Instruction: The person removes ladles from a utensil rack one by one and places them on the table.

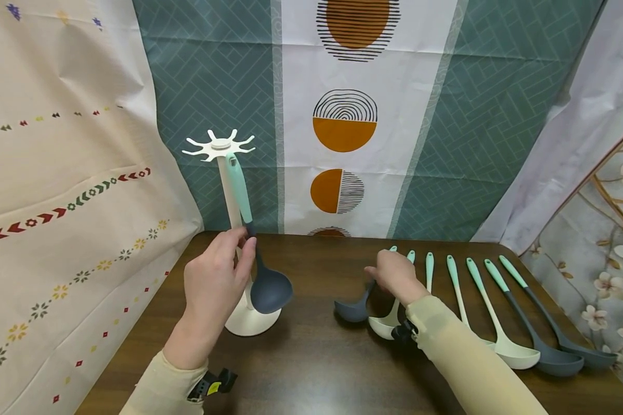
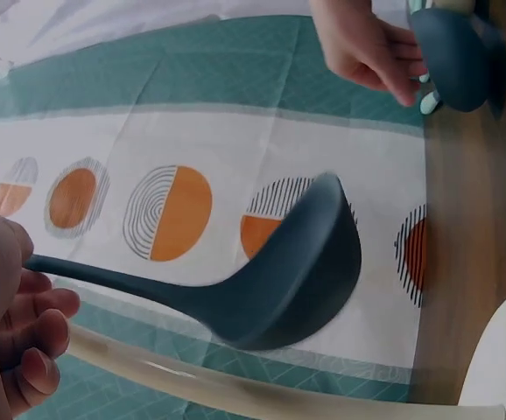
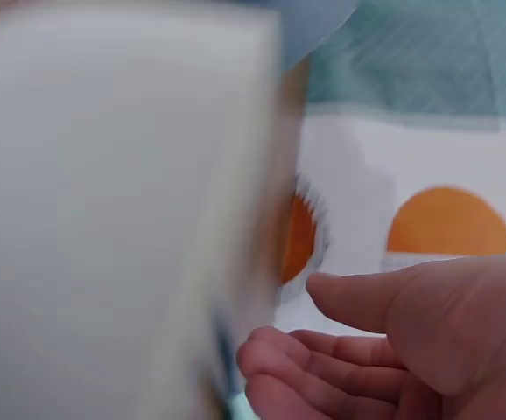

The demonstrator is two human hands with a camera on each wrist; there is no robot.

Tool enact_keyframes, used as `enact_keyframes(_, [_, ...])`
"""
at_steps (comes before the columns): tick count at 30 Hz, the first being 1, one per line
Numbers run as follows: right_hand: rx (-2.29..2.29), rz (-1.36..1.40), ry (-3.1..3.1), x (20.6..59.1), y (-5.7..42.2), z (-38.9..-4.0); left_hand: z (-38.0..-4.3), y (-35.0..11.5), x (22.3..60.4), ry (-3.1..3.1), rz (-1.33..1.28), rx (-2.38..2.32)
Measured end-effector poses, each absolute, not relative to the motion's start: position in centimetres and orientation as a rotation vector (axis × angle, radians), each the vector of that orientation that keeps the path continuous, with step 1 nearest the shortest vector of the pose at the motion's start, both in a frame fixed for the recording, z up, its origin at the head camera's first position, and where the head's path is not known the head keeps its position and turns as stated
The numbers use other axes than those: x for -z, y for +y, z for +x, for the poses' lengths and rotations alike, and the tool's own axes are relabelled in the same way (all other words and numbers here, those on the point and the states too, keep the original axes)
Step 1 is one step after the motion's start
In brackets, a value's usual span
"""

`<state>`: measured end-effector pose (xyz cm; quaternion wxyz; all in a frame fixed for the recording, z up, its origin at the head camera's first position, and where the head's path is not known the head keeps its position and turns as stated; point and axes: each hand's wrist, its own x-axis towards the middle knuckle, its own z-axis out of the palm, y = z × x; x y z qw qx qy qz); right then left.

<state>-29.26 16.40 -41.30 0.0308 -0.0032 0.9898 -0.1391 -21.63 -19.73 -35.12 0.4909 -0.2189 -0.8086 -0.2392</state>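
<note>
My left hand [image 1: 215, 282] pinches the dark shaft of a ladle [image 1: 271, 291] between thumb and fingers. This ladle hangs bowl-down, its mint handle overlapping the post of a white utensil stand [image 1: 221, 145] just below the hooks. In the left wrist view its dark bowl [image 2: 279, 271] is off the table. My right hand [image 1: 396, 275] is over the left end of a ladle row, close to the handle of a dark-bowled ladle [image 1: 352, 311]. Its fingers [image 3: 323, 372] are loosely bent with the thumb apart, nothing between them. A white ladle [image 1: 385, 326] lies partly beneath this hand.
Several more ladles, white and dark with mint handles, lie side by side to the right, such as the dark one [image 1: 560, 362] near the edge. The stand's round base [image 1: 251, 323] rests on the brown table [image 1: 311, 357]. Patterned cloths [image 1: 228, 69] hang behind and beside it.
</note>
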Motion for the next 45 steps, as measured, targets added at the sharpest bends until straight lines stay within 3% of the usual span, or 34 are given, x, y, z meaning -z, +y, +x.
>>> enact_keyframes(20, [0.854,-0.444,3.28,36.6,8.3,-26.7,-22.7,-21.7,34.4,-2.01,-0.347,0.734])
enact_keyframes(32, [1.332,-0.724,2.998,35.5,4.4,-25.3,-23.7,-22.3,35.3,-2.189,-0.315,0.816])
enact_keyframes(45, [1.379,-0.927,2.931,34.8,1.9,-25.0,-23.5,-22.1,35.3,-2.328,-0.308,0.916])
